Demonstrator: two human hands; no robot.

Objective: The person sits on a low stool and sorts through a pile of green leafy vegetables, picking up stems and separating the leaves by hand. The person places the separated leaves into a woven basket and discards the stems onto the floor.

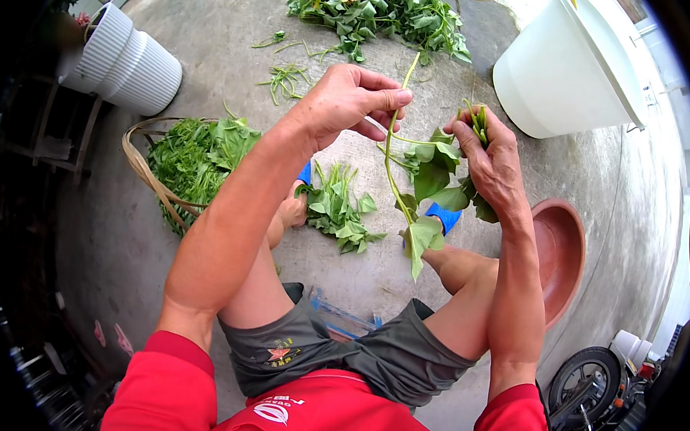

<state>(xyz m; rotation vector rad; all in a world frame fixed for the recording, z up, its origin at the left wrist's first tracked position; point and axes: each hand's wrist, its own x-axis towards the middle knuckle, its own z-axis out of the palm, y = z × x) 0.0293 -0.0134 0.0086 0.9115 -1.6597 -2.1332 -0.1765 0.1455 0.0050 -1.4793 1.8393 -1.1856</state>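
Note:
Between thumb and fingers, my left hand [357, 102] pinches a long leafy green stem [390, 159], which hangs down to a pale leaf near its lower end. My right hand [488, 156] grips a bunch of leafy stems [479, 126], their cut or snapped ends sticking up past the thumb. Leaves of that bunch spread below and left of the right hand, close to the long stem. On the concrete between my feet lies a small pile of leafy stems [345, 209]. Farther ahead is a large heap of leafy vines [385, 15].
A handled wicker basket [159, 188] of greens stands left, below a white ribbed pot [133, 67]. Bare stalks [285, 80] litter the floor ahead. Right are a large white bucket [554, 74], a reddish-brown basin [559, 256] and a motorcycle wheel [585, 380]. Blue slippers [443, 216] cover my feet.

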